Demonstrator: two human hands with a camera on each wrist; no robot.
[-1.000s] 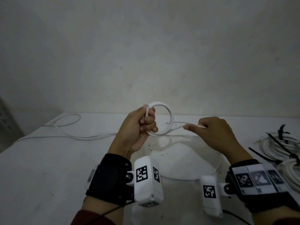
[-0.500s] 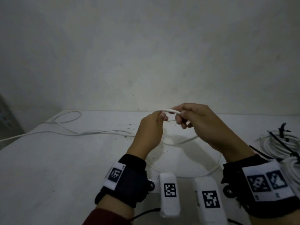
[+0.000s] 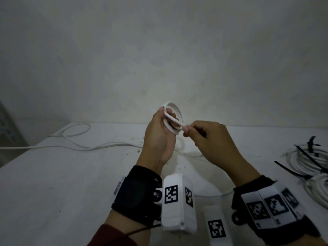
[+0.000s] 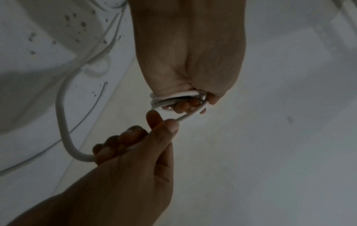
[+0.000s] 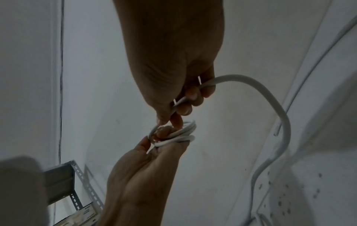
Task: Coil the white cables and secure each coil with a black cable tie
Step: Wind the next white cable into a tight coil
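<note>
Since before, left hand (image 3: 159,137) grips more loops of coil (image 3: 174,119); right hand (image 3: 211,139) pinches cable (image 5: 270,107), its slack wrist-view only.

No readable text, brands or numbers anywhere. Only black-and-white square fiducial markers: on the white plastic camera housings (image 3: 179,201) at both wrists and on the white band of the black wrist strap (image 3: 271,208).

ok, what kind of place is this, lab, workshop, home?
Probably a plain workshop or storeroom, not a home: a bare white table against an unpainted wall, slotted metal shelving beside it, and finished cable coils with black ties stacked on the right.
</note>
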